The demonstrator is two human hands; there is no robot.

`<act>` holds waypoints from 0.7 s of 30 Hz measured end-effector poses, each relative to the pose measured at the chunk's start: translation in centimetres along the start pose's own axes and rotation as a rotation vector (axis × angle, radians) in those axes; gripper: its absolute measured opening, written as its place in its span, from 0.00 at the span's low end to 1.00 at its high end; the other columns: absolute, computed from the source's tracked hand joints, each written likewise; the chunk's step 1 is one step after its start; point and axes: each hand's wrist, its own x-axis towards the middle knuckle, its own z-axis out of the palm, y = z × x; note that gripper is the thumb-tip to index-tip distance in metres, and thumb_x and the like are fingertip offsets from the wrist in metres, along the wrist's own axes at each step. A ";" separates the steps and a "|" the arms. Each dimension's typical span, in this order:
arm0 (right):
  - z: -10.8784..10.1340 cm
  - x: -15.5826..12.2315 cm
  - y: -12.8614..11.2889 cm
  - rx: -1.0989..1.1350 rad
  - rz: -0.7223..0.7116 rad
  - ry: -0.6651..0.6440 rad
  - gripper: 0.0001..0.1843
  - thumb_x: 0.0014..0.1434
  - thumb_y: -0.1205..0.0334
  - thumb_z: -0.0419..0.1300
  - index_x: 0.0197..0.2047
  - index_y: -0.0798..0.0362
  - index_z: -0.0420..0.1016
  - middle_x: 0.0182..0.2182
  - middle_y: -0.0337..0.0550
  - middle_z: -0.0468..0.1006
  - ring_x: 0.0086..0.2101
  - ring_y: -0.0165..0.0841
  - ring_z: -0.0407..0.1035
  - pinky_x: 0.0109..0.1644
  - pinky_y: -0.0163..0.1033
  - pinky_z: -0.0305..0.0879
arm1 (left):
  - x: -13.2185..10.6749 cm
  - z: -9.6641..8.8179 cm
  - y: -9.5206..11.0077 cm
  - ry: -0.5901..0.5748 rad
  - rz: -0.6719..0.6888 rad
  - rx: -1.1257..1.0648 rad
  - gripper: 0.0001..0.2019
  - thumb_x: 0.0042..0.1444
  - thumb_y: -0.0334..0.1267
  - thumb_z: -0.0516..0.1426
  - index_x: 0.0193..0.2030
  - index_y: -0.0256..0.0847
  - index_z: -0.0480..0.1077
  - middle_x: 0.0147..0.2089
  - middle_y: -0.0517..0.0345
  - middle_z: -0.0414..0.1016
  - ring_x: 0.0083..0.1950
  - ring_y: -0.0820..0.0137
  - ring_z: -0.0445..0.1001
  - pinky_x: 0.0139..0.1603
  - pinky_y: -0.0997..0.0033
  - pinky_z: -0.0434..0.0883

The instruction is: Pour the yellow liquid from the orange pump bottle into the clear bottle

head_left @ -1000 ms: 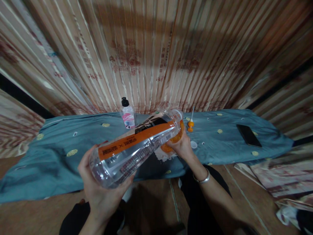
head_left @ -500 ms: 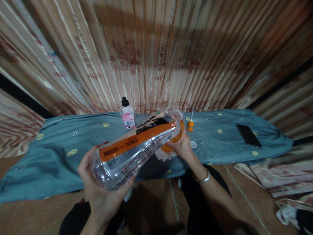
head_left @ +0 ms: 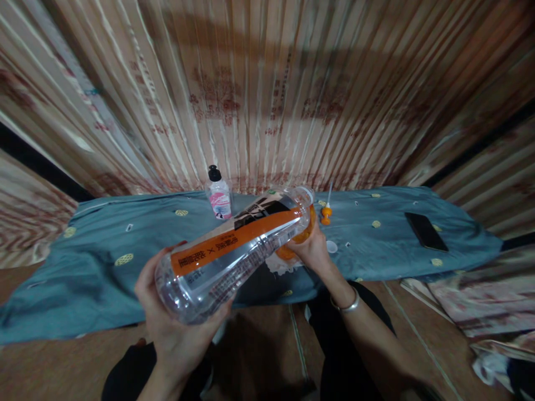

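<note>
a pleated curtain (head_left: 263,111) is hanging behind a table (head_left: 142,234) draped in blue-green cloth. above it, a large clear bottle (head_left: 234,248) is leaning sideways, its neck beside an orange container (head_left: 286,254). the left hand (head_left: 175,328) is clasping the bottle's base; the right hand (head_left: 311,248) is gripping the partly hidden container. a pink-labelled bottle (head_left: 219,201) is standing farther back, a black phone (head_left: 425,231) is lying rightward, and an orange pump top (head_left: 326,214) is resting near a white cap (head_left: 331,247).

I see the clear plastic bottle (head_left: 184,295) with the orange-and-black label (head_left: 240,240) rolled slightly in the left hand (head_left: 173,328) since a second ago, showing more black print (head_left: 267,211).
</note>
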 end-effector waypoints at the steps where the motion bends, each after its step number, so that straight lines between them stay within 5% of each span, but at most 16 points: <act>1: 0.0 0.0 0.0 -0.004 0.000 -0.002 0.55 0.47 0.51 0.76 0.75 0.51 0.62 0.58 0.57 0.86 0.55 0.58 0.84 0.59 0.61 0.82 | 0.0 0.0 0.0 0.000 0.002 0.006 0.53 0.41 0.49 0.77 0.76 0.70 0.67 0.64 0.56 0.76 0.60 0.54 0.82 0.62 0.52 0.83; 21: 0.1 0.0 0.2 0.000 -0.007 0.011 0.57 0.47 0.48 0.77 0.75 0.51 0.61 0.59 0.56 0.86 0.55 0.58 0.85 0.57 0.60 0.84 | -0.2 0.2 -0.1 -0.008 0.025 0.011 0.52 0.44 0.49 0.76 0.77 0.63 0.65 0.64 0.50 0.75 0.60 0.50 0.82 0.60 0.45 0.85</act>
